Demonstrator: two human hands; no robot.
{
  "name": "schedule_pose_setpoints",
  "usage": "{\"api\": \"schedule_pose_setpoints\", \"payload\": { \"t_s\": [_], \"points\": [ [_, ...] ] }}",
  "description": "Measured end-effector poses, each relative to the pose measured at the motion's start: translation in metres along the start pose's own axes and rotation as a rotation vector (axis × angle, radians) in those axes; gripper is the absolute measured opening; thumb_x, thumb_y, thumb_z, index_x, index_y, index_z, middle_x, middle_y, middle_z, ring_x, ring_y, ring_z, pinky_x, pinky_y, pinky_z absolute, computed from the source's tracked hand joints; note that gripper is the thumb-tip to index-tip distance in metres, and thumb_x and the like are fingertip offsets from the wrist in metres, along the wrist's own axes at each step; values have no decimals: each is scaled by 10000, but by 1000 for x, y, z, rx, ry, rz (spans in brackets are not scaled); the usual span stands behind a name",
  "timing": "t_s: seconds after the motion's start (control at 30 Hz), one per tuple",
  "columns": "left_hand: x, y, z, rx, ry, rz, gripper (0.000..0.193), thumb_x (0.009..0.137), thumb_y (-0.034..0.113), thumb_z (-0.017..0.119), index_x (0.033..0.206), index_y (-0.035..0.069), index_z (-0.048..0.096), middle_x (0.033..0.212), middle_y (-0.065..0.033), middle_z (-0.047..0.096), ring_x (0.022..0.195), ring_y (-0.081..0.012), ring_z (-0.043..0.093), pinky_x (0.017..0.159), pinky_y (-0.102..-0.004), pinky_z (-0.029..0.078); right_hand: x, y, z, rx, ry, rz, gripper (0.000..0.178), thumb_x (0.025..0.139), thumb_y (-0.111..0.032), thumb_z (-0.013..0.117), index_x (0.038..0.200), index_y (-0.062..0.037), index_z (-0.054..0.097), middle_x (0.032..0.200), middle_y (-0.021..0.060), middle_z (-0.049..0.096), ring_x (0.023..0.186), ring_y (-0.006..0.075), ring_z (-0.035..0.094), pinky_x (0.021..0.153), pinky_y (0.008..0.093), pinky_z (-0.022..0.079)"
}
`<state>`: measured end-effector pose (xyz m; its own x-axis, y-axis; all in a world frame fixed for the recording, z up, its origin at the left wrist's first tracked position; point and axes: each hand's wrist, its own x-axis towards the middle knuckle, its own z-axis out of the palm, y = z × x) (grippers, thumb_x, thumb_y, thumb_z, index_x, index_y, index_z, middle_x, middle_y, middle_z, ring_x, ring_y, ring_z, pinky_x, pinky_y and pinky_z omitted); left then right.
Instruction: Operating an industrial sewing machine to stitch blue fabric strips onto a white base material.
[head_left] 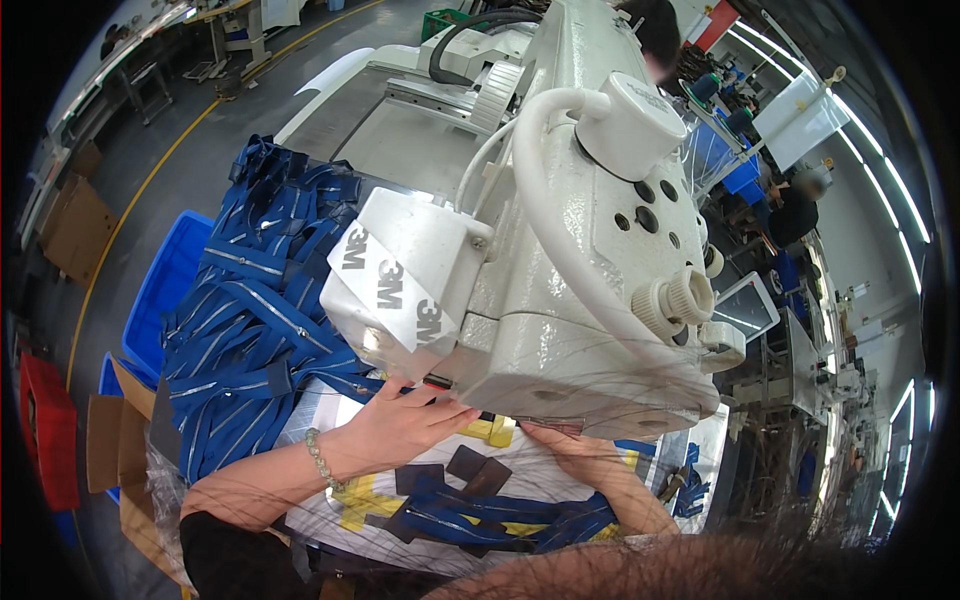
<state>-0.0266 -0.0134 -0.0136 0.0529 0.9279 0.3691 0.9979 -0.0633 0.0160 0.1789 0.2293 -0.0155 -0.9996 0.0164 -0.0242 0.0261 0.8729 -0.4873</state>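
Grey workshop floor [235, 120] beyond my sewing machine [560, 340]

Across my white surface [545, 482], blue zippers [440, 515] lie in a loose band in front of me, and dark patches [477, 468] sit just behind them. My left hand [415, 425] reaches under the front of the machine, partly open, fingers slightly spread; the machine covers some fingertips, so I cannot tell whether they grip anything. My right hand [570, 455] comes in from the other side, fingers stretched toward the left one, its hold also hidden. Between them shows a yellow piece [488, 430]. To my left, a big heap of blue zippers [245, 340] spreads beside the machine, with a blue bin [160, 290] next to it.
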Motion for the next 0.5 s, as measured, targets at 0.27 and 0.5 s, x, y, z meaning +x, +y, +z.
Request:
{"api": "schedule_pose_setpoints", "payload": {
  "t_s": [0.27, 0.5],
  "points": [
    [3, 7, -8, 43, -45, -22, 442, 866, 191, 537, 1305, 146, 552, 1204, 77, 557, 1101, -90, 485, 893, -343, 356, 2, -11, -7, -139, 126, -156, 535, 854, -41, 660, 1304, -317, 580, 1288, 31, 606, 1151, 230, 591, 1009, 313, 444],
    [5, 6, -6, 78, -49, -25, 425, 867, 206, 531, 1288, 155, 566, 1219, 83, 544, 1090, -85, 478, 890, -332, 361, 24, -11, -8, -281, 160, -390, 441, 832, -48, 651, 1270, -75, 604, 1217, 72, 633, 1132, 212, 605, 1000, 326, 473]
  ]
}}
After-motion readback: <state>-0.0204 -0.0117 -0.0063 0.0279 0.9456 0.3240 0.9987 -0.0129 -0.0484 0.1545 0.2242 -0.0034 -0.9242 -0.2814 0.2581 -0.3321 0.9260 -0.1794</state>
